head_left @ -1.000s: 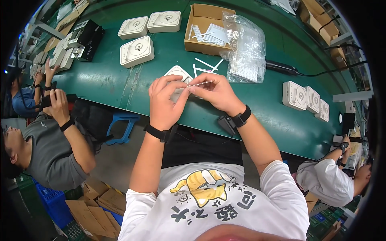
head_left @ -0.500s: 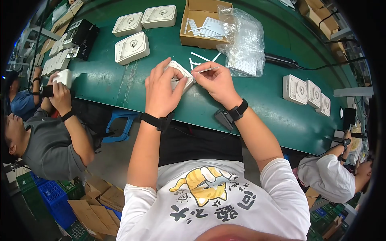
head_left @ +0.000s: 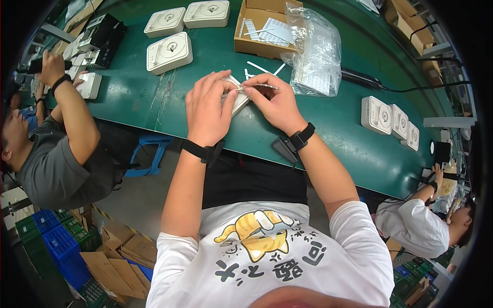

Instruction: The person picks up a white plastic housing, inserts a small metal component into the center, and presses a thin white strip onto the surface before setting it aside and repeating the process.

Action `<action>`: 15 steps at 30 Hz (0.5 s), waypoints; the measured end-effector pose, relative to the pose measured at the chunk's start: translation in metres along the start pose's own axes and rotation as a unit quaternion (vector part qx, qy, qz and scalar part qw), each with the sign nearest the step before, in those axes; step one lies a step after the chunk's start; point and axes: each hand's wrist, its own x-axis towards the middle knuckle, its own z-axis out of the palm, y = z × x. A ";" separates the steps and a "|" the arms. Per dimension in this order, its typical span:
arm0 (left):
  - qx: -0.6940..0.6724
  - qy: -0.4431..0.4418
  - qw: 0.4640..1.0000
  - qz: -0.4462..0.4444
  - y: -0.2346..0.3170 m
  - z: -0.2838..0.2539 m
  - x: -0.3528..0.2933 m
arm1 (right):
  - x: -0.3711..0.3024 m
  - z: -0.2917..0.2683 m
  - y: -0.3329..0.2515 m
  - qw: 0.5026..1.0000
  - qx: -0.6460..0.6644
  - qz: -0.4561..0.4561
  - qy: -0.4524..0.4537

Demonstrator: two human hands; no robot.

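Observation:
My left hand [head_left: 209,109] is wrapped round a white, rounded square device [head_left: 239,104] that stands tilted above the green table. Much of the device is hidden behind its fingers. My right hand [head_left: 273,104] pinches a thin, narrow white label strip [head_left: 268,87] close to the device's upper edge. Thumbs and fingertips of both hands nearly meet there, and what lies between the tips is too small to make out. Just beyond my hands, several loose white strips [head_left: 258,68] lie on the table.
A cardboard box [head_left: 264,49] with label sheets stands at the back, beside a clear plastic bag [head_left: 314,56]. Several white devices sit at the back left [head_left: 169,53] and right [head_left: 376,115]. A black cable tool [head_left: 359,78] lies right. Co-workers [head_left: 61,149] sit on both sides.
My left hand has tipped the device up more steeply. My right hand, with the strip, has moved left against the device's edge. At left, the co-worker's arm has risen.

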 end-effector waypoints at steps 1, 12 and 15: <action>0.002 0.001 1.000 -0.001 0.000 0.000 -0.001 | -0.001 -0.001 0.001 1.000 -0.008 -0.007 -0.009; 0.013 -0.004 1.000 0.009 0.000 -0.001 -0.004 | -0.003 -0.009 -0.010 0.992 -0.118 -0.013 -0.046; 0.012 -0.003 1.000 0.003 0.000 0.000 -0.004 | -0.004 -0.004 -0.012 0.993 -0.112 -0.001 -0.036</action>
